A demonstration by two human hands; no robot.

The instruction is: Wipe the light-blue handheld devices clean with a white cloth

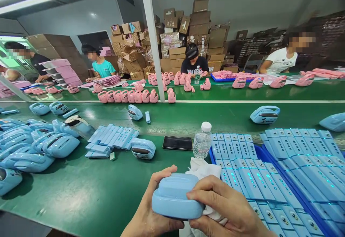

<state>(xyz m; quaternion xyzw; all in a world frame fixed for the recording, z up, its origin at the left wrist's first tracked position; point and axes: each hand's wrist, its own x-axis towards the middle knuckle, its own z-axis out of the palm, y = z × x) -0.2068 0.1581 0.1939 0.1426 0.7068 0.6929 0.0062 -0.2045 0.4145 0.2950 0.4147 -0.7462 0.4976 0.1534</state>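
Note:
My left hand (147, 208) is wrapped round a light-blue plastic speaker-like case (176, 203), held up close to me over the table. The fingers and thumb of my right hand (231, 204) grip the right end of the same case. A white cloth (205, 168) shows behind and below my right hand; whether that hand pinches part of it I cannot tell. Just beyond my hands stands a similar blue case with a handle (143, 148), its dark front panel facing me. Blue button strips (114, 136) lie in a pile to its left.
Many blue cases (58, 143) are heaped at left, near a lidded jar (79, 126). A phone (177, 143) and water bottle (202, 140) stand ahead. At right, blue trays (262, 153) hold rows of button strips. Across the green bench (188, 113), people sit behind pink cases (134, 96).

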